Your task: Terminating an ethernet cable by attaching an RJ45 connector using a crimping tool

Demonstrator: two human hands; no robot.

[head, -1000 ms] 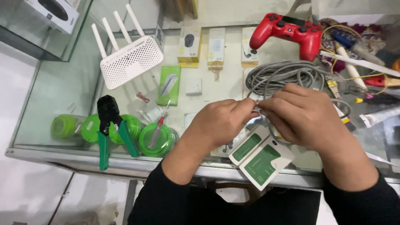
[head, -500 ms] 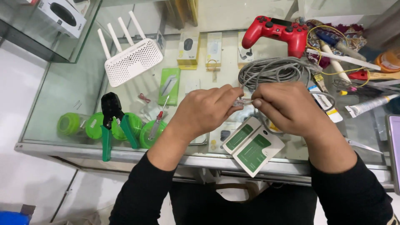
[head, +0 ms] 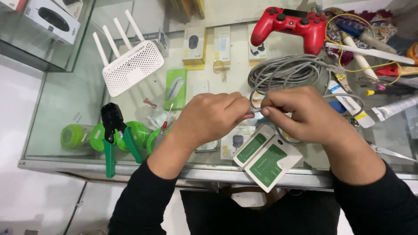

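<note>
Together, the left hand point(head: 209, 119) and right hand point(head: 305, 115) pinch the grey cable point(head: 285, 72) end between clenched fingers point(head: 238, 105).

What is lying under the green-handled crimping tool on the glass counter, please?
The crimping tool rests across green tape rolls on the glass counter; the rolls' parts beneath the tool are hidden.
</note>
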